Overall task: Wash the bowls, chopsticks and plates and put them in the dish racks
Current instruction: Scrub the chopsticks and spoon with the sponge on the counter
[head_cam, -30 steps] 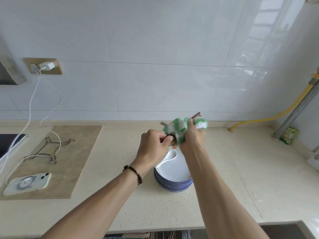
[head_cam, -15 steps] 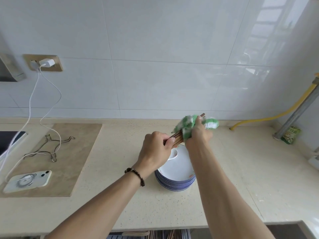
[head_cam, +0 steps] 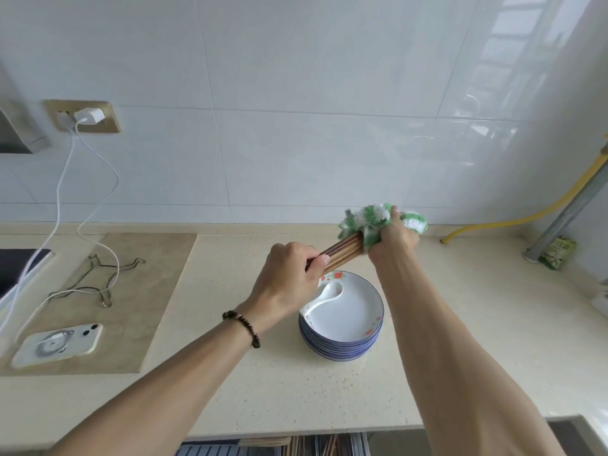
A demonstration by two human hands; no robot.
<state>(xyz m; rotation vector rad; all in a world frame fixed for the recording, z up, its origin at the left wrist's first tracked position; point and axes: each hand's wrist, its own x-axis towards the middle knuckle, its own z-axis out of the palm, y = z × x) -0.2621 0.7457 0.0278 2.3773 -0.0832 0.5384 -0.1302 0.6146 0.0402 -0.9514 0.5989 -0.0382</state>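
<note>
Cloth [head_cam: 381, 222] now slid out to far end of chopsticks [head_cam: 342, 253], more wood bared than second ago. Left hand [head_cam: 289, 278] clamps near end, right hand [head_cam: 393, 236] squeezes cloth round tips, above plates [head_cam: 342, 327]. Judged: wiping stroke near done; rack next.

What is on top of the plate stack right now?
A white spoon lies in the top plate, its handle toward the left hand. That hand, holding chopsticks above, covers the plate's left rim, so anything there is hidden.
</note>
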